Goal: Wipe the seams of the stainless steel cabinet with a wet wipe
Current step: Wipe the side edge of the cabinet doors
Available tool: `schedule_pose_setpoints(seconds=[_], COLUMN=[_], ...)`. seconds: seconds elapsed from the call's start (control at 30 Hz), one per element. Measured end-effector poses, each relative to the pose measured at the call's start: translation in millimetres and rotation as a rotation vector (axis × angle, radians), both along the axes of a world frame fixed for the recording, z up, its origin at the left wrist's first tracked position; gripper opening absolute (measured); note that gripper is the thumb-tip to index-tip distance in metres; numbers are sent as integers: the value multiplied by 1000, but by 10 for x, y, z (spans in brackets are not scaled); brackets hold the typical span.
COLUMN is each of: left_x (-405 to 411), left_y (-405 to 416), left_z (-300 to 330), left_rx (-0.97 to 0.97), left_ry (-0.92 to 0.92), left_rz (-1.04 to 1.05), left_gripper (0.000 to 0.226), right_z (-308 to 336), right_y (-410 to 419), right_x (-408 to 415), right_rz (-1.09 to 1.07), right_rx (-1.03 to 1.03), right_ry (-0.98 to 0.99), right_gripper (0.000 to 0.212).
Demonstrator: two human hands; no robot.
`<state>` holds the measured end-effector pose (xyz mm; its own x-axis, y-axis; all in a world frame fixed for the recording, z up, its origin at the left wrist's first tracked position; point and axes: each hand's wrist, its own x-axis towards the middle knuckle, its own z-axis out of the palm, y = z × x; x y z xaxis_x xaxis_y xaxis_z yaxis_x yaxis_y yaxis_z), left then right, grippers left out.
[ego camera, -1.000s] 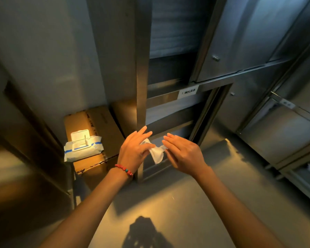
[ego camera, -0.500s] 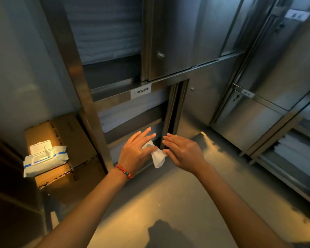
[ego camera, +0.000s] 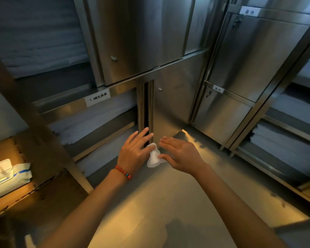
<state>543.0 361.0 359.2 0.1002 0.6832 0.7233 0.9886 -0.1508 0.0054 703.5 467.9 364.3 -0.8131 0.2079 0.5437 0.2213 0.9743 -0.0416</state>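
White and crumpled, the wet wipe (ego camera: 153,156) sat between two hands, low in front of the stainless steel cabinet (ego camera: 170,102). The left hand (ego camera: 133,151) pinched the top of the wipe with its thumb, and its other fingers pointed up and were spread out. The right hand (ego camera: 180,154) pinched the lower side of the wipe with its thumb, and its fingers lay long and flat. So both hands held the same wipe, and the wipe hung down a little between them.

The left hand's fingertips were up by a dark seam (ego camera: 145,106) that ran up and down between two cabinet parts. It was hard to tell if they touched it.

A red bead bracelet (ego camera: 123,172) went round the left wrist. A white label (ego camera: 97,99) was stuck on the shelf edge, up and to the left of the hands. Far to the left, a pack of wipes (ego camera: 7,174) with a blue stripe lay on a brown cardboard box (ego camera: 36,194). The grey floor (ego camera: 159,203) was under both arms.
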Motion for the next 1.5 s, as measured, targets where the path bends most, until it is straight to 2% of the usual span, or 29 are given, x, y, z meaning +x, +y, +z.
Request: schedule_pose_setpoints(seconds=[0.03, 0.13, 0.27, 0.5, 0.7, 0.8, 1.0, 1.07, 1.2, 1.5], left_x=[43, 158, 280, 387, 357, 291, 95, 31, -42, 26], left_y=[56, 231, 456, 845, 1284, 1527, 1987, 2120, 2356, 2748], left_z=[-17, -55, -113, -171, -209, -216, -254, -274, -281, -283], left_rx=[13, 37, 74, 113, 116, 64, -65, -107, -239, -213], left_ry=[8, 19, 39, 65, 42, 17, -48, -58, -82, -65], left_rz=[-7, -20, -45, -158, -216, -250, -253, -269, -282, -365], left_gripper=[5, 20, 24, 19, 17, 4, 21, 20, 45, 54], right_z=[3, -5, -35, -81, -80, -99, -132, -154, -188, -242], right_y=[29, 127, 263, 527, 814, 1040, 1523, 1630, 1822, 2158], right_x=[47, 183, 320, 449, 423, 356, 272, 245, 179, 171], right_rz=[-6, -30, -69, -135, -162, -177, -257, -281, -311, -386], right_rx=[-2, -17, -24, -27, 28, 38, 140, 178, 249, 293], right_ry=[-1, -5, -14, -51, -42, -40, -55, -72, -103, -61], right_gripper=[37, 39, 40, 43, 31, 28, 24, 25, 30, 32])
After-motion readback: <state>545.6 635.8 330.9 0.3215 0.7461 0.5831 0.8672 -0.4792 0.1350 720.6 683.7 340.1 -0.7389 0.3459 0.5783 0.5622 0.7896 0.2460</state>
